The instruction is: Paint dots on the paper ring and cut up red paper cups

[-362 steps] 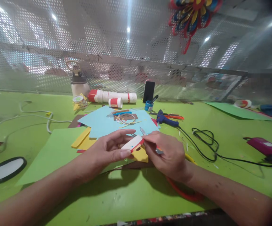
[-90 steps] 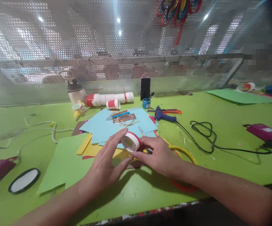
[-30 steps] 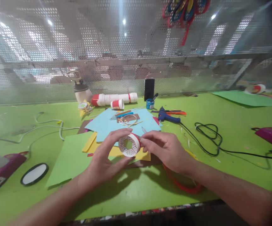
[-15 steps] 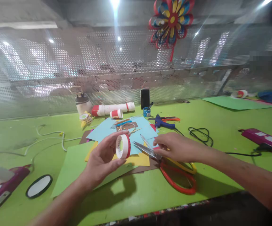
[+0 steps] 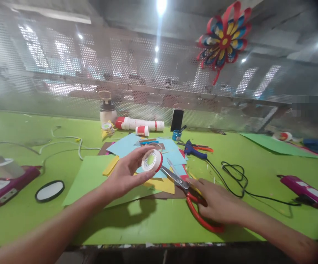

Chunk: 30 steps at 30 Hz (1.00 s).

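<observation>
My left hand (image 5: 124, 174) holds a short white ring with a red edge (image 5: 156, 158), like a cut-off piece of paper cup, between thumb and fingers above the papers. Its round opening faces me. My right hand (image 5: 221, 201) grips the red and yellow handles of a pair of scissors (image 5: 179, 180). The blades look closed, their tips right beside the ring's red edge; whether they touch it I cannot tell. Under both hands lie light blue paper (image 5: 124, 143), green paper (image 5: 84, 178) and yellow paper (image 5: 168, 186).
A blue glue gun (image 5: 194, 151) with a black cord lies to the right. Behind are a red-and-white cup (image 5: 142, 131), a white tube (image 5: 145, 124), a blue jar (image 5: 176, 135) and a phone (image 5: 177, 120). Purple power strips (image 5: 307, 190) lie at both sides, a black-rimmed oval (image 5: 49, 191) at left.
My right hand has moved down from near the scissors' pivot onto their handles. The blades have come closer together and nearer the ring. The ring has turned to face me more. The view has shifted.
</observation>
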Available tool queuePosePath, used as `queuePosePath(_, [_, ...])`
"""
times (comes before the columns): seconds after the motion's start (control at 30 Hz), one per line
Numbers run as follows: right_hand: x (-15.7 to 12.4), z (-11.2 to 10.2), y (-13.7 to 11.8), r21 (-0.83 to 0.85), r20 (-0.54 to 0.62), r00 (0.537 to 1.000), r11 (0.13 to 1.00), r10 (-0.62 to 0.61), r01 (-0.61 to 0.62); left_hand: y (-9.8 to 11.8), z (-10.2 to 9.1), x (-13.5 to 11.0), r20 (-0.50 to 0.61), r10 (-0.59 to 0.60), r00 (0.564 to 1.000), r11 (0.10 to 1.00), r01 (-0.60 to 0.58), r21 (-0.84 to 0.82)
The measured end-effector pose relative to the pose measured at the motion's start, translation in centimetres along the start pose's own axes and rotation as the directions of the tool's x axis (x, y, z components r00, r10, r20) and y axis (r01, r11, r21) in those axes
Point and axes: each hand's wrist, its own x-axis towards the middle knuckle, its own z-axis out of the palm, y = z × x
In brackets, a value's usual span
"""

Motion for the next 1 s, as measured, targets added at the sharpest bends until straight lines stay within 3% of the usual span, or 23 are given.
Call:
queuePosePath(0.17, [0.2, 0.4, 0.6, 0.094, -0.057, 0.997, 0.994, 0.06, -0.054, 0.2, -0.7, 0.3, 0.036, 0.074, 0.997, 0.988, -0.078, 0.136])
queuePosePath(0.3, [-0.4, 0.2, 1.1, 0.155, -0.112, 0.993, 0.987, 0.047, -0.029, 0.3, -1.5, 0.7, 0.01, 0.091, 0.996, 0.988, -0.092, 0.127])
queuePosePath(0.4, [-0.8, -0.2, 1.1, 0.197, -0.248, 0.967, 0.974, -0.058, 0.109, 0.7, -2.3, 1.0, -0.012, 0.145, 0.989, 0.976, -0.141, 0.168])
queuePosePath(0.5, [-0.7, -0.7, 0.7, 0.19, -0.411, 0.884, 0.928, -0.223, 0.322, 1.6, -3.1, 1.2, -0.001, 0.201, 0.98, 0.941, -0.193, 0.279])
queuePosePath(0.63, [0.5, -1.4, 0.1, 0.171, -0.483, 0.813, 0.875, -0.326, 0.453, 2.9, -4.1, 1.2, 0.044, 0.21, 0.977, 0.905, -0.211, 0.368])
queuePosePath(0.87, [2.0, -1.5, 0.0, 0.154, -0.406, 0.856, 0.9, -0.32, 0.409, 3.2, -4.4, 1.3, 0.122, 0.142, 0.982, 0.972, -0.162, 0.173])
queuePosePath(1.0, [2.5, -0.9, 0.0, 0.166, -0.377, 0.862, 0.89, -0.34, 0.424, 2.7, -4.4, 1.3, 0.125, 0.102, 0.987, 0.982, -0.12, 0.143])
